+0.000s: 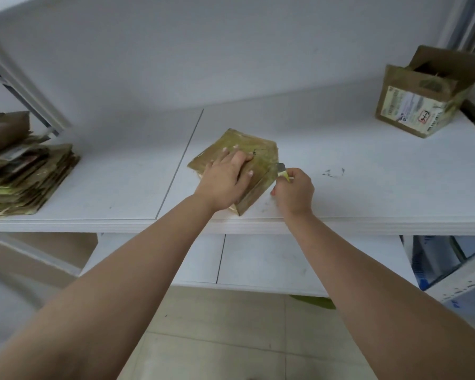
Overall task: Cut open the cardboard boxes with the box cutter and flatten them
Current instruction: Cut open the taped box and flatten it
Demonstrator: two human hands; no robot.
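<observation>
Near the front edge of the white worktop (340,149), a small brown tape-covered cardboard box (255,152), pressed down under the left hand (225,179), palm flat, fingers (232,152) spread and grasping nothing. Just beside its right edge, the right hand (295,192), fingers clenched around a yellow-handled box cutter (282,171), metal tip touching the box's right side. At the far right of the worktop, well apart, an upright open brown cardboard box with a white shipping label (422,97), flaps raised; red handwritten marks on a small white sticker, print too blurred to read, contents unclear. At the far left, a stack of flattened brown cardboard pieces (25,176). Below, a white lower shelf (258,259) and beige tiled floor (217,338).
</observation>
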